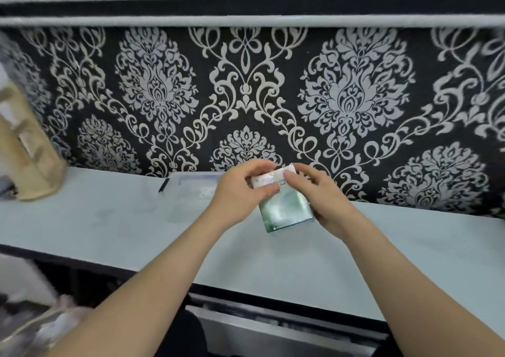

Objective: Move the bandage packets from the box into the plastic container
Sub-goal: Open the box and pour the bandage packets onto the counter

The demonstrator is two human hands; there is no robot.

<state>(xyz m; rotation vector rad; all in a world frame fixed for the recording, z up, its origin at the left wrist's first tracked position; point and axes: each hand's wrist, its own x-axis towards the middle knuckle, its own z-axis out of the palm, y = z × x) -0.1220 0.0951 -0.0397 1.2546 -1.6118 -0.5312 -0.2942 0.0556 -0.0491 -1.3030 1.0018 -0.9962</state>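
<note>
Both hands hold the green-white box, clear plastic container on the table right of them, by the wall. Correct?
Wrong side. In the head view the clear flat plastic container lies left of the hands, partly behind the left hand, by the patterned wall. The rest stands: left hand and right hand both hold the green and white cardboard box.

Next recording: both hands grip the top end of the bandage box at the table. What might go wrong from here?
1. The left hand and right hand hold the bandage box tilted, pinching its top end. If it opens abruptly, packets may spill onto the table.
2. The plastic container lies partly hidden behind the left hand, where a reach might knock it.
</note>
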